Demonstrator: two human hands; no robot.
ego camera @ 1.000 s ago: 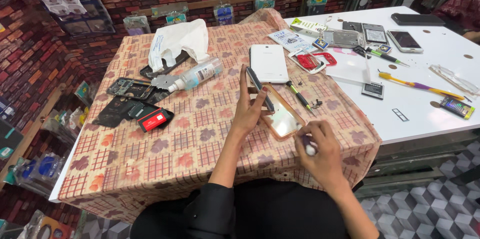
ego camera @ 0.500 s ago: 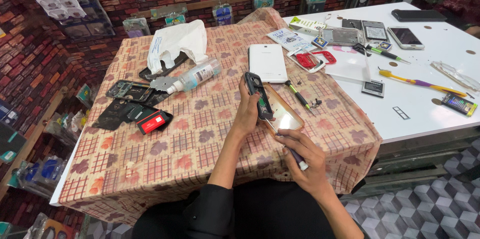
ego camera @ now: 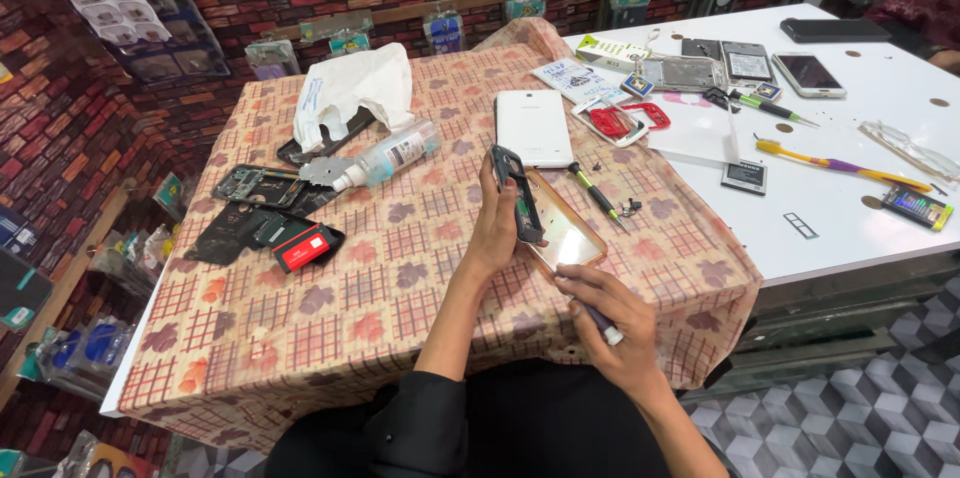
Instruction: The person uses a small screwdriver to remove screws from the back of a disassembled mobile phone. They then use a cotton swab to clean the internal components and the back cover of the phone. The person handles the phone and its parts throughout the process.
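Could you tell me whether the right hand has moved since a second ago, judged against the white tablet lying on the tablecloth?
Yes. The right hand has shifted up the picture toward the white tablet, closing on the phone frame held by the left hand.

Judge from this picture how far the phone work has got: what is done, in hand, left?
Done: a white back cover, red battery and dark inner parts lie loose on the cloth. In hand: the left hand holds the opened phone; the right hand grips a tool. Left: the phone is not closed.

checked cloth table | white phone, spray bottle, screwdriver (black-handled), red battery
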